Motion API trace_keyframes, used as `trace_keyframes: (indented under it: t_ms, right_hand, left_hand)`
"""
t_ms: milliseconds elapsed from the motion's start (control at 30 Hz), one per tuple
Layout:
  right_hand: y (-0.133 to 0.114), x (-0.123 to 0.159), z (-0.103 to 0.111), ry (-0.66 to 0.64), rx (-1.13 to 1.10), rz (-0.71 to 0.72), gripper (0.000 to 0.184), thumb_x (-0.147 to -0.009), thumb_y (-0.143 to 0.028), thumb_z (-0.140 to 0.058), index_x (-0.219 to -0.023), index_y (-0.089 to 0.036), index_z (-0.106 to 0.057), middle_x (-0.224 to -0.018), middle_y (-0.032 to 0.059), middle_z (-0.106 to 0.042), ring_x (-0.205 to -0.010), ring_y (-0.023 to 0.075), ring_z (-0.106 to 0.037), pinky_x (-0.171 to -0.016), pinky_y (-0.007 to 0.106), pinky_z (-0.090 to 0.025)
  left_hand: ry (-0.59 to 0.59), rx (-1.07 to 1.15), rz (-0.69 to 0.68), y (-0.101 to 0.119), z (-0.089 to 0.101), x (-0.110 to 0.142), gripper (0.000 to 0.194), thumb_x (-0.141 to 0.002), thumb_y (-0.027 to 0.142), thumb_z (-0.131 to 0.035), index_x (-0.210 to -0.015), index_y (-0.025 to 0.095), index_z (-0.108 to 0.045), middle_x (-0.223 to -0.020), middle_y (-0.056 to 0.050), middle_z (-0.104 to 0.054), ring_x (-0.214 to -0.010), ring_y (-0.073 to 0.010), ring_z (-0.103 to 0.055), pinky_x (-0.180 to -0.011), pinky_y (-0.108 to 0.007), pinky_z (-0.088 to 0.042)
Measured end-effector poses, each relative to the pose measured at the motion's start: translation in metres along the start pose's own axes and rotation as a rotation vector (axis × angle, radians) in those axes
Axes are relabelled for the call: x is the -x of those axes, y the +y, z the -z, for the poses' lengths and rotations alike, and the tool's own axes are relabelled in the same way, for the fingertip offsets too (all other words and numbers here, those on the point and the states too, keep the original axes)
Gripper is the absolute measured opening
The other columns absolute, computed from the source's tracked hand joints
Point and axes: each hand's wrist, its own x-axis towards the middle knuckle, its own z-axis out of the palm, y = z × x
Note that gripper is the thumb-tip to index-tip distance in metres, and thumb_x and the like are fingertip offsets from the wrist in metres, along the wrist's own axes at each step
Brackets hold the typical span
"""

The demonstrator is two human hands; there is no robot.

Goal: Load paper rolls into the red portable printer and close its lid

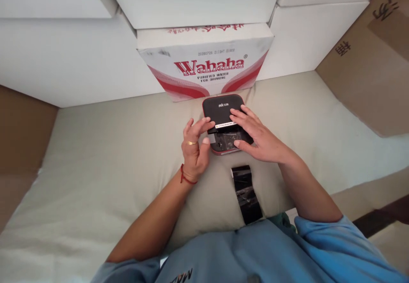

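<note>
A small black device with red edges and rounded corners, like a portable printer (pixel 217 113), lies on the pale cloth. Its top cover has white lettering and a white label strip; below the strip is a dark recessed part whose contents I cannot make out. My left hand (pixel 195 146), with a ring and a red string bracelet, is at the device's left side, fingers bent and thumb apart. Across the right side rests my right hand (pixel 255 136), fingers stretched over the cover and thumb near the recess. Nearer my body, a partly unrolled strip of glossy black film (pixel 246 193) lies on the cloth.
A white and red Wahaha water carton (pixel 211 67) stands just behind the device. White boxes (pixel 73 57) are stacked behind it. Brown cardboard boxes (pixel 361 70) flank the right and left sides. Pale green cloth (pixel 111 155) covers the surface beneath.
</note>
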Motion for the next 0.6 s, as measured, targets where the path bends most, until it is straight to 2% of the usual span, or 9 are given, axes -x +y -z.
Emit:
trace_keyframes:
  t_ms: [133, 233, 300, 400, 467, 533, 600]
  right_hand:
    - [-0.001, 0.0, 0.001, -0.033, 0.006, -0.001, 0.067, -0.109, -0.044, -0.063, -0.171, -0.028, -0.044, -0.183, 0.0109, -0.04, -0.176, 0.0324, -0.018, -0.139, 0.067, -0.029]
    - [-0.002, -0.001, 0.002, -0.03, 0.019, -0.018, 0.066, -0.108, -0.044, -0.064, -0.17, -0.029, -0.046, -0.182, 0.0109, -0.041, -0.175, 0.0335, -0.021, -0.137, 0.068, -0.031]
    - [-0.003, -0.001, 0.002, -0.011, 0.023, -0.019, 0.064, -0.108, -0.045, -0.064, -0.168, -0.028, -0.049, -0.181, 0.0112, -0.044, -0.174, 0.0335, -0.024, -0.137, 0.068, -0.032]
    - [-0.008, 0.002, -0.001, 0.06, 0.025, -0.001, 0.055, -0.108, -0.044, -0.064, -0.16, -0.026, -0.059, -0.176, 0.0125, -0.052, -0.172, 0.0327, -0.032, -0.137, 0.065, -0.034]
    - [-0.014, 0.009, -0.004, 0.13, 0.031, 0.022, 0.042, -0.109, -0.041, -0.064, -0.147, -0.026, -0.07, -0.169, 0.013, -0.06, -0.167, 0.0321, -0.042, -0.135, 0.064, -0.037]
    - [-0.019, 0.017, -0.007, 0.2, 0.053, 0.067, 0.029, -0.109, -0.037, -0.063, -0.133, -0.028, -0.078, -0.16, 0.0117, -0.069, -0.161, 0.0312, -0.051, -0.133, 0.063, -0.041]
    - [-0.024, 0.027, -0.01, 0.27, 0.085, 0.148, 0.023, -0.108, -0.031, -0.064, -0.124, -0.027, -0.081, -0.148, 0.0111, -0.076, -0.155, 0.0306, -0.058, -0.129, 0.062, -0.047]
  left_hand:
    - [0.012, -0.077, -0.024, 0.004, 0.001, -0.002, 0.043, -0.114, 0.043, -0.044, -0.151, 0.03, -0.063, -0.125, -0.004, -0.084, -0.125, -0.0257, -0.079, -0.13, -0.056, -0.04]
    - [0.002, -0.09, -0.038, 0.003, 0.002, -0.005, 0.041, -0.111, 0.039, -0.051, -0.149, 0.032, -0.065, -0.121, -0.003, -0.084, -0.121, -0.0258, -0.079, -0.126, -0.054, -0.043]
    - [-0.014, -0.033, 0.013, 0.0, 0.001, -0.007, 0.041, -0.107, 0.04, -0.06, -0.147, 0.031, -0.066, -0.119, -0.004, -0.083, -0.12, -0.0271, -0.078, -0.124, -0.054, -0.046]
    - [-0.017, 0.176, 0.113, -0.009, -0.002, -0.01, 0.05, -0.099, 0.046, -0.072, -0.147, 0.032, -0.064, -0.122, -0.005, -0.077, -0.123, -0.0281, -0.073, -0.125, -0.054, -0.048]
    - [-0.008, 0.322, 0.19, -0.017, -0.004, -0.011, 0.066, -0.094, 0.052, -0.079, -0.154, 0.038, -0.056, -0.138, -0.005, -0.071, -0.142, -0.0298, -0.063, -0.133, -0.055, -0.04]
    - [-0.007, 0.421, 0.302, -0.026, -0.003, -0.011, 0.089, -0.087, 0.056, -0.088, -0.162, 0.047, -0.042, -0.165, -0.003, -0.053, -0.165, -0.0321, -0.04, -0.141, -0.059, -0.026]
    - [-0.03, 0.504, 0.418, -0.033, -0.002, -0.012, 0.112, -0.077, 0.057, -0.096, -0.167, 0.057, -0.028, -0.18, 0.002, -0.034, -0.177, -0.0333, -0.016, -0.144, -0.062, -0.012]
